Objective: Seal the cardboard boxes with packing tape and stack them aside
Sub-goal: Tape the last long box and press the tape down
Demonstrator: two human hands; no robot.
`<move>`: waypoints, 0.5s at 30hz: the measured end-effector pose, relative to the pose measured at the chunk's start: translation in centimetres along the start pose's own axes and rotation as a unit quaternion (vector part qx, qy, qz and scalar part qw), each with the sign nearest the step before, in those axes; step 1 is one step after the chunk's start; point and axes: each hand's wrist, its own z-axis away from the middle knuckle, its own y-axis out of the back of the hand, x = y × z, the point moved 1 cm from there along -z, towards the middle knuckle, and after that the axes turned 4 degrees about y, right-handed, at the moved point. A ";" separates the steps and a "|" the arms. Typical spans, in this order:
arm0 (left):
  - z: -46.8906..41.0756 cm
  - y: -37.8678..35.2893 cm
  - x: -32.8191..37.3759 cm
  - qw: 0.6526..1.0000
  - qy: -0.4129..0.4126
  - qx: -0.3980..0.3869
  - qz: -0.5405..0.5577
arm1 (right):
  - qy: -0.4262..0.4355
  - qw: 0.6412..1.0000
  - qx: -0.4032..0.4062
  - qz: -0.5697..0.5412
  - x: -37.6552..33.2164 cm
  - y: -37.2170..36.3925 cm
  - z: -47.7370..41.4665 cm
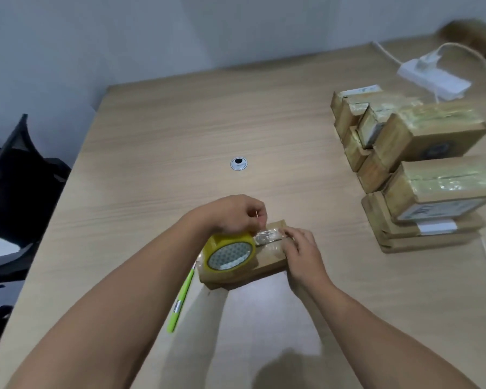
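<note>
Mostly bare table (264, 113) stretches beyond the cardboard box (267, 262) to the far edge, with sealed boxes (421, 169) stacked well apart to its right and a green pen (181, 299) just left of it. The left hand (233, 214) hovers over the box, its fingers curled and pinching the top of the yellow tape roll (229, 252). That roll stands on edge on the box. The right hand (300, 248) presses its fingertips on shiny tape laid across the brown lid.
</note>
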 end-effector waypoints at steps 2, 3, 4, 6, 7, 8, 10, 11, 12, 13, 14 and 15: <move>-2.1 -0.8 1.7 0.999 0.004 -0.025 -0.022 | -0.001 1.000 0.020 0.010 0.6 0.0 -0.2; -3.0 -1.3 2.1 0.999 0.010 -0.033 -0.028 | -0.005 1.000 0.029 0.005 0.9 0.0 -0.3; -3.7 -1.8 2.4 0.999 0.018 -0.036 -0.035 | -0.010 0.999 0.033 -0.002 1.2 -0.1 -0.3; -5.0 -2.8 2.5 0.997 0.045 -0.039 -0.055 | -0.027 0.999 0.036 -0.023 1.8 0.1 -0.4; -5.5 -3.2 2.4 0.995 0.063 -0.036 -0.063 | -0.038 0.998 0.034 -0.036 2.0 0.1 -0.3; -5.9 -3.5 2.3 0.994 0.080 -0.034 -0.068 | -0.050 0.997 0.032 -0.048 2.1 0.2 -0.3; -6.7 -3.7 2.3 0.990 0.112 -0.035 -0.080 | -0.072 0.994 0.025 -0.074 2.3 0.6 -0.2; -7.1 -3.6 2.5 0.988 0.123 -0.038 -0.088 | -0.085 0.992 0.016 -0.090 2.4 0.8 -0.3; -7.4 -3.6 2.7 0.985 0.132 -0.042 -0.102 | -0.101 0.989 0.007 -0.107 2.4 0.9 -0.3; -7.6 -3.6 3.0 0.982 0.137 -0.050 -0.123 | -0.118 0.985 -0.002 -0.126 2.3 1.1 -0.4; -7.8 -3.7 3.5 0.977 0.139 -0.058 -0.150 | -0.132 0.980 -0.008 -0.146 2.0 1.3 -0.4; -7.9 -3.8 3.8 0.973 0.140 -0.066 -0.174 | -0.142 0.976 -0.014 -0.165 1.8 1.5 -0.4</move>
